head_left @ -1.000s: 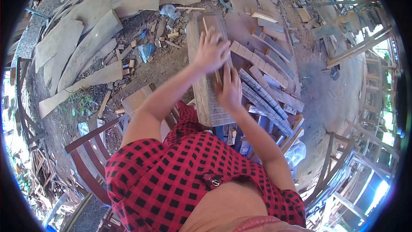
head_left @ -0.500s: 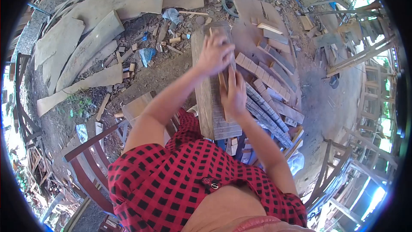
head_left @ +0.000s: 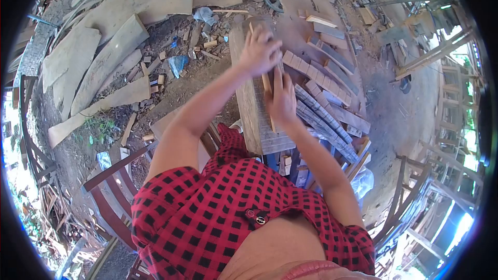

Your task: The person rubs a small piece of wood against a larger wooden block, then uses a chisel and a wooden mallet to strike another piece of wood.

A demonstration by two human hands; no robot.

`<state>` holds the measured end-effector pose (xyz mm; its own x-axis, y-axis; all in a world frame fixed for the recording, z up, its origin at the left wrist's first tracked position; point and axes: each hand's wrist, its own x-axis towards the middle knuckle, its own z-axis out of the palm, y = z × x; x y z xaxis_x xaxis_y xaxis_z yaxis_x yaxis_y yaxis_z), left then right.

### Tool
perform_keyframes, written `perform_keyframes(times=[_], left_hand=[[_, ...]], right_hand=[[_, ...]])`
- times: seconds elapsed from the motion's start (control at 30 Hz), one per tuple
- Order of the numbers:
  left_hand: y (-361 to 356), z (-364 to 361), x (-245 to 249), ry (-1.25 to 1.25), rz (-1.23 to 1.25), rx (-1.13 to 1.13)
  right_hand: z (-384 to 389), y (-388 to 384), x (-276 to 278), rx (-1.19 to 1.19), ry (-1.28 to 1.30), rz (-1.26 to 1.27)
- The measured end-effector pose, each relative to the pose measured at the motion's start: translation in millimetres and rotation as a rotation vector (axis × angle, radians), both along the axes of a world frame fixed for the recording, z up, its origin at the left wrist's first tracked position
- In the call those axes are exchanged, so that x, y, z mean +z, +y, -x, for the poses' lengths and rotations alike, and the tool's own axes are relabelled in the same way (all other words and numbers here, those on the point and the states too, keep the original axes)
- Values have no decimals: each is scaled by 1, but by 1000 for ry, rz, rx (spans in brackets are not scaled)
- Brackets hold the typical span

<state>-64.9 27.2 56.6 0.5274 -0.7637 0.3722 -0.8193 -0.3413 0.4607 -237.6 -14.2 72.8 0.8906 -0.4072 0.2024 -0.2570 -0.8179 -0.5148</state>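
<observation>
My left hand [head_left: 259, 52] is curled over the far part of a narrow wooden strip [head_left: 267, 84] on a thick wooden plank [head_left: 248, 109]. Its fingers are bent and slightly blurred, and anything else under them is hidden. Closer to me, my right hand [head_left: 282, 105] lies along the same strip, fingers pointing forward and thumb on the strip's left side. The strip runs lengthwise on the plank and passes beneath both hands.
Right of the plank lie a row of small wooden blocks [head_left: 316, 78] and grey-striped lengths [head_left: 326, 124]. Large boards [head_left: 140, 0] lie at the far left, with wood scraps and blue plastic [head_left: 178, 66] on the ground. A slatted chair [head_left: 111, 189] stands at left.
The view has shifted slightly. Both hands remain on the strip, with my left hand showing small, blurred motion along it.
</observation>
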Motion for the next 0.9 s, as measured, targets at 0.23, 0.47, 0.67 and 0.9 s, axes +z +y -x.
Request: perform_keyframes(times=[0.23,0.47,0.67,0.9], left_hand=[[50,144,13,130,57,-98],[18,77,10,159,75,-101],[-56,-86,-7,19,-94,69],[-66,-103,-8,42,-110,122]], right_hand=[[147,44,13,16,108,14],[77,17,8,13,-13,-14],[-93,-50,-9,-54,-40,56],[-109,-60,-5,-98,109,65]])
